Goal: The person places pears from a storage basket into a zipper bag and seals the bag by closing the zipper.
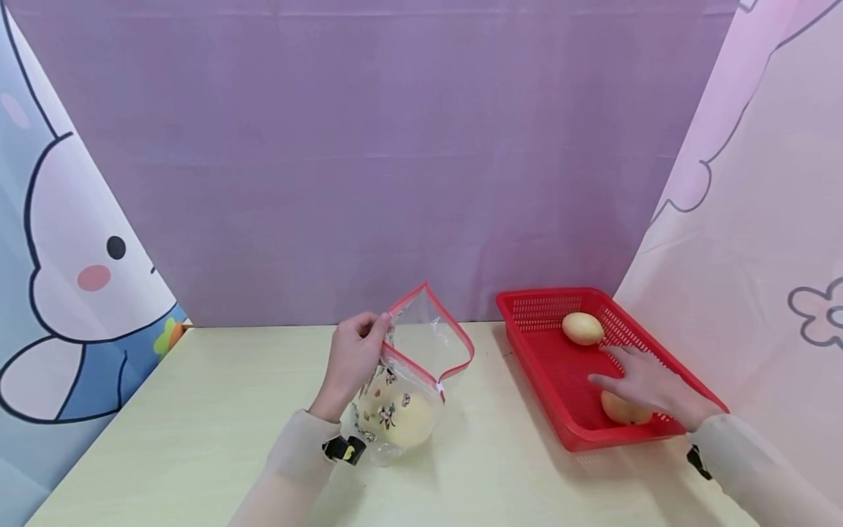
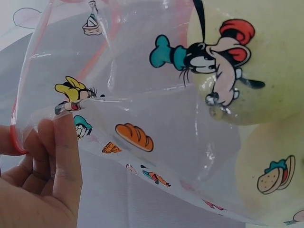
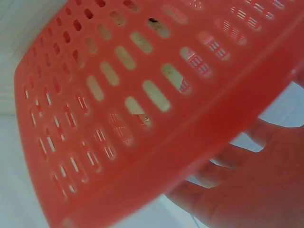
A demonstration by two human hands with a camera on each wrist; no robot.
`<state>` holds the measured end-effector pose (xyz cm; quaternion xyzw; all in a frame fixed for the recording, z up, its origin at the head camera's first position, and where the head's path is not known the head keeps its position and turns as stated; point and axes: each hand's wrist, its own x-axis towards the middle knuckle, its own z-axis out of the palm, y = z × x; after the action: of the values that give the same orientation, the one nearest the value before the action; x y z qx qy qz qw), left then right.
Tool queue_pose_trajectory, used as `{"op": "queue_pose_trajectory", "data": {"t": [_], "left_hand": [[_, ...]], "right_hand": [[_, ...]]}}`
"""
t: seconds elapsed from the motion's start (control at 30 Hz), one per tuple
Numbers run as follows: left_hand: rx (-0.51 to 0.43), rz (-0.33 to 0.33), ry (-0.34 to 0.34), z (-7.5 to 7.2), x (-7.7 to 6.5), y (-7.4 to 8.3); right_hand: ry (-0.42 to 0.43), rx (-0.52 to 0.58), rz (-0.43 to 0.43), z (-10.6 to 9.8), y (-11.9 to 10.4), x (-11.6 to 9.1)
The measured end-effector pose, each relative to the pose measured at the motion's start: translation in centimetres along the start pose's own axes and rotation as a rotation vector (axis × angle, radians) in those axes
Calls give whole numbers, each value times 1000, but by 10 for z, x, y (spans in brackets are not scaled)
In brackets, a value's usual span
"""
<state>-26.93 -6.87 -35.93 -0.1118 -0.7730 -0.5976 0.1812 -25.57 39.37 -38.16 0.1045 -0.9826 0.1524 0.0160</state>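
Observation:
My left hand (image 1: 356, 359) pinches the red-edged rim of a clear zip bag (image 1: 431, 340) printed with cartoon figures. The bag's mouth gapes, and pale yellow rounded fruits (image 2: 270, 61) fill its lower part; their exact kind is unclear. In the left wrist view, my fingers grip the rim at the left. To the right, my right hand (image 1: 642, 380) reaches over a red plastic basket (image 1: 540, 395), fingers spread. One yellow oval fruit (image 1: 582, 329) lies near the basket's back. Another yellow fruit (image 1: 622, 410) is partly hidden beneath the hand.
The pale wooden table (image 1: 217, 417) holds both bag and basket. A purple cloth (image 1: 395, 161) hangs behind it, with cartoon-printed sheets (image 1: 85, 241) at the sides. The basket's slotted wall (image 3: 128, 80) fills much of the right wrist view.

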Motion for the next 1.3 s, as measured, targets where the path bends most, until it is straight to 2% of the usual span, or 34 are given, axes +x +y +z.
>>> {"op": "queue_pose_trajectory", "data": {"t": [0.37,0.67,1.03,1.13,1.3], "left_hand": [[9,2,-3,0,0,1],[11,1,-1,0,1,2],[21,17,6,-3,0,2],[20,25,5,-3,0,3],[16,19,1,-3,-1,2]], "right_hand": [[-120,94,43,1,12,-1],[-250,166,119,2,19,1],[-266,115,70,7,19,12],[-271,160,110,10,21,13],[-273,157,108,15,24,15]]}}
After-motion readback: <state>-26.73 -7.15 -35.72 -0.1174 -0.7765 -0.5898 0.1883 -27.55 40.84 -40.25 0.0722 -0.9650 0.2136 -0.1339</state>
